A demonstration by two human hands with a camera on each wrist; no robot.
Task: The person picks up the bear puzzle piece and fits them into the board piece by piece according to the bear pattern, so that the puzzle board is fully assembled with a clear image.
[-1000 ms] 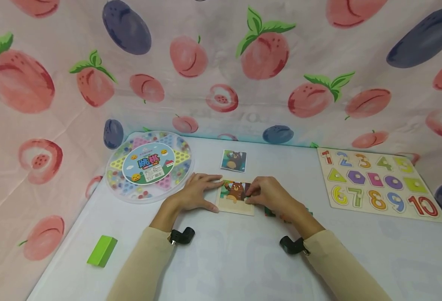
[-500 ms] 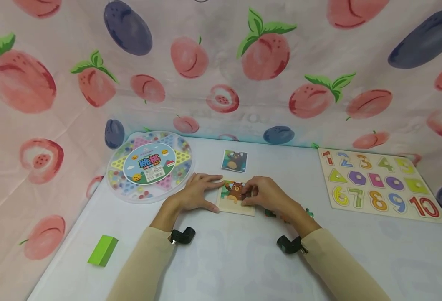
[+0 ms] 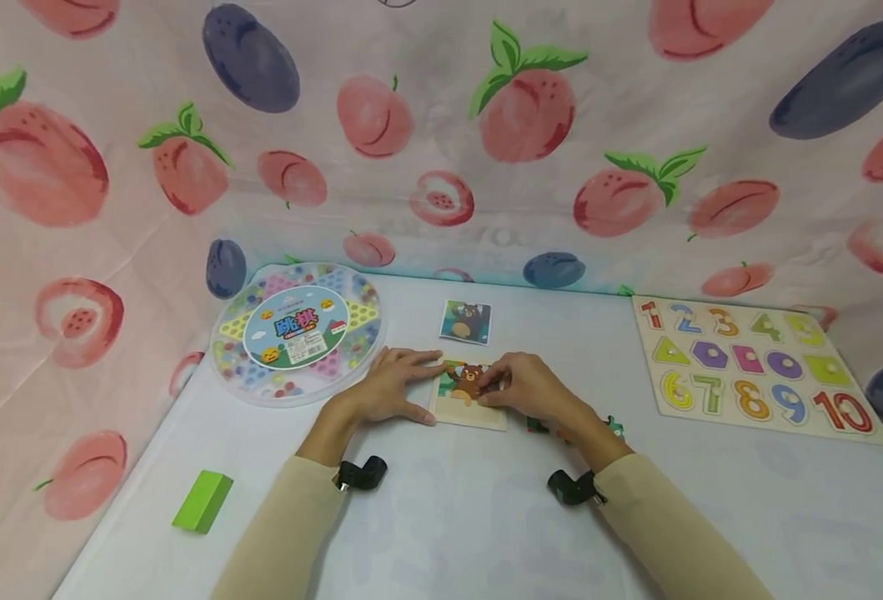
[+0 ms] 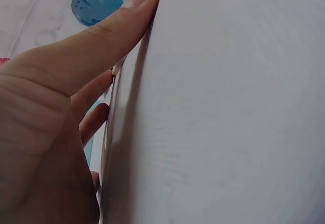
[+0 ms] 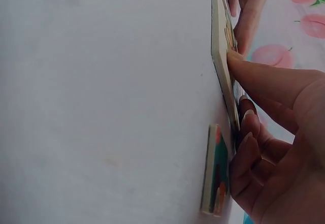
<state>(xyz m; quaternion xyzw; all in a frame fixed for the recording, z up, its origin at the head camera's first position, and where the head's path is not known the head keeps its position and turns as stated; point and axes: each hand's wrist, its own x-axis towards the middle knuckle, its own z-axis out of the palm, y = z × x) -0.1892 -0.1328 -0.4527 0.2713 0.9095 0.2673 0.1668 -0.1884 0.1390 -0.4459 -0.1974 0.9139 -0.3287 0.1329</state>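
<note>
In the head view a square wooden jigsaw board (image 3: 467, 415) shows a brown bear picture in its upper part and bare wood along its lower part. My left hand (image 3: 392, 387) lies at its left side, fingers spread, index fingertip at the upper left corner and thumb at the lower left. My right hand (image 3: 529, 387) bends over the right half, thumb and index finger pinching a mostly hidden puzzle piece against the board. In the right wrist view the thumb (image 5: 269, 79) presses on the board's face, and the other fingers curl beside its edge. Loose puzzle pieces (image 3: 539, 424) lie partly under the right wrist.
A bear picture card (image 3: 465, 322) lies behind the board. To the left are a round Chinese checkers set (image 3: 298, 333) and a green block (image 3: 203, 501). A number and shape board (image 3: 760, 367) lies at the right, before a fruit-print curtain (image 3: 441, 125).
My right hand has shifted slightly left over the jigsaw board, its fingertips moving from the right edge toward the bear. My left hand has stayed in place.
</note>
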